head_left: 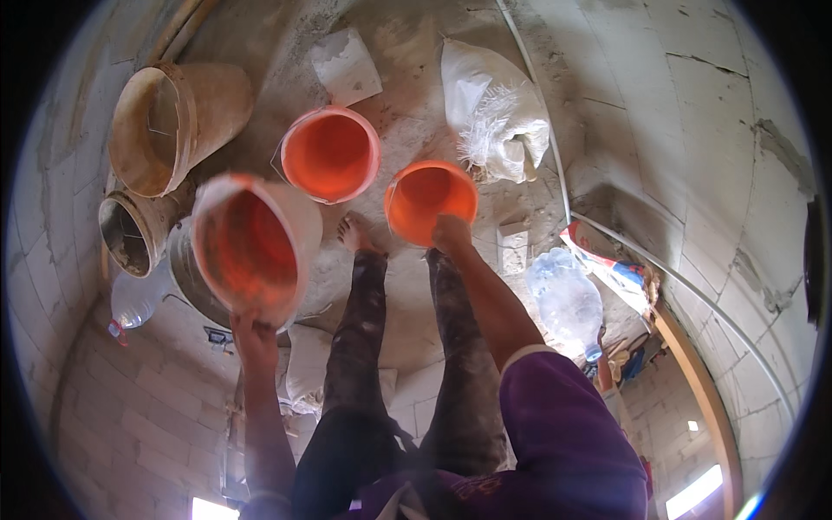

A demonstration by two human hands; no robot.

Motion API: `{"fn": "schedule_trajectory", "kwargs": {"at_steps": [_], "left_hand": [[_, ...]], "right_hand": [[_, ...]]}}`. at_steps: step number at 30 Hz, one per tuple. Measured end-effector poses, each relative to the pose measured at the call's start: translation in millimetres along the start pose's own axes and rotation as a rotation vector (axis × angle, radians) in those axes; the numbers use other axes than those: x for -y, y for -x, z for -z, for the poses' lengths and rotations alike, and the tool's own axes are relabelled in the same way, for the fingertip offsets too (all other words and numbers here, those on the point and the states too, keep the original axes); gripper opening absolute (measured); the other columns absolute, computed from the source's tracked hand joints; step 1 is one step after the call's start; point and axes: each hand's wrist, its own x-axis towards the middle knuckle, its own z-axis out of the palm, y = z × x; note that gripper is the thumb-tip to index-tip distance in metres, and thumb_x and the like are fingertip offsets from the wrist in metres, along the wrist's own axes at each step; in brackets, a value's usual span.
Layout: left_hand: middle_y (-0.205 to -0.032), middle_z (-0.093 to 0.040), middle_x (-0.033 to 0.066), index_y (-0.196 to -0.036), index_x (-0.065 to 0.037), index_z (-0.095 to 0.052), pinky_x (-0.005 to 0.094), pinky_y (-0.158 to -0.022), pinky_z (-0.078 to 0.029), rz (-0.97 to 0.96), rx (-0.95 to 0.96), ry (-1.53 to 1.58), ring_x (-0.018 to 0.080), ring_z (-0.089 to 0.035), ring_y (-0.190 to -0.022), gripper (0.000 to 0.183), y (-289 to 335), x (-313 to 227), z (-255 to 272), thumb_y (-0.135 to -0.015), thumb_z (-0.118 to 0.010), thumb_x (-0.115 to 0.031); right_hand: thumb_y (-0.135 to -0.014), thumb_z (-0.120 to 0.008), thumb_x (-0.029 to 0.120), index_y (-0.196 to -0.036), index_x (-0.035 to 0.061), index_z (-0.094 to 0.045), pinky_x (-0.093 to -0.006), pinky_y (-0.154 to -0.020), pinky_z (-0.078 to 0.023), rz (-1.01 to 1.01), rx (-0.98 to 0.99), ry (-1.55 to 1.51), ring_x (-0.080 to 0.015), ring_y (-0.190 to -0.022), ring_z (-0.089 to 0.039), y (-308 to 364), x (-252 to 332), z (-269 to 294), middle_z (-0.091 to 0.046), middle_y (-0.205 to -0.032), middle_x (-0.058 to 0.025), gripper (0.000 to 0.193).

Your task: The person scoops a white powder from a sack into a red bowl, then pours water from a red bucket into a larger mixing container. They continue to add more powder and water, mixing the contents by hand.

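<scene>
The tilted orange bucket (pixel 251 247) sits at about nine o'clock from the picture's centre, its mouth turned toward the camera, and the left hand (pixel 251 334) is closed on its lower rim, fingers curled over the edge. A smaller orange bucket (pixel 431 201) lies just past centre toward twelve o'clock; the right hand (pixel 451 232) is clamped on its near rim, so that part of the rim is hidden. The two hands are well apart, each arm stretched out forward. A third orange bucket (pixel 330 154) stands on the floor between them at eleven o'clock, untouched. That makes three orange buckets. Two dusty tan buckets (pixel 178 126) lie on their sides at ten o'clock, the lower one partly covered by the tilted bucket. Two clear plastic bottles show: one (pixel 568 299) at three o'clock, one (pixel 134 302) at nine o'clock, cut off behind the buckets. A white sack (pixel 494 113) slumps at one o'clock. One bare foot (pixel 354 232) shows between the buckets; the other is hidden under the right hand. The metal tub (pixel 186 277) behind the tilted bucket is hard to make out.
</scene>
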Motion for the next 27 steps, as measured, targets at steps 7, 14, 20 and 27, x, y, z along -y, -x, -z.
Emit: {"fn": "schedule_trajectory", "kwargs": {"at_steps": [7, 14, 20, 27], "left_hand": [[-0.111, -0.054, 0.0086, -0.119, -0.006, -0.045, 0.0346, -0.066, -0.057, -0.163, 0.136, -0.268, 0.0219, -0.06, -0.09, 0.044, -141.5, -28.9, -167.7, -0.079, -0.063, -0.012], [-0.097, -0.058, 0.0144, -0.11, 0.003, -0.05, 0.0316, -0.058, -0.056, -0.291, 0.171, -0.339, 0.0226, -0.062, -0.076, 0.034, -226.5, -36.7, -299.3, -0.081, -0.06, -0.013], [-0.113, -0.051, 0.0199, -0.117, 0.007, -0.044, 0.0375, -0.066, -0.06, -0.279, 0.18, -0.288, 0.0299, -0.062, -0.091, 0.043, -262.4, -30.4, -318.2, -0.078, -0.059, -0.004], [-0.118, -0.049, 0.0178, -0.118, 0.009, -0.043, 0.0472, -0.075, -0.06, -0.257, 0.034, -0.037, 0.0339, -0.058, -0.101, 0.043, -307.8, -21.8, -290.4, -0.083, -0.06, -0.01]], "right_hand": [[-0.087, -0.052, 0.028, -0.096, 0.0056, -0.065, -0.0446, -0.074, -0.048, -0.338, -0.434, -0.383, -0.0366, -0.083, -0.063, 5.6, -69.8, 93.5, -0.065, -0.085, -0.02, 0.027], [-0.085, -0.055, 0.026, -0.102, 0.0041, -0.062, -0.0479, -0.078, -0.047, -0.193, -0.414, -0.155, -0.0402, -0.088, -0.061, -85.4, -171.4, 111.0, -0.064, -0.09, -0.0229, 0.029], [-0.082, -0.059, 0.026, -0.106, 0.0015, -0.06, -0.0482, -0.083, -0.048, -0.504, -0.281, -0.178, -0.0398, -0.097, -0.061, -130.8, -176.9, 94.2, -0.063, -0.101, -0.0267, 0.035], [-0.086, -0.053, 0.031, -0.113, 0.0078, -0.058, -0.0486, -0.087, -0.046, -0.381, -0.135, -0.138, -0.0374, -0.103, -0.06, -124.1, -166.1, 107.0, -0.064, -0.106, -0.0204, 0.036]]}}
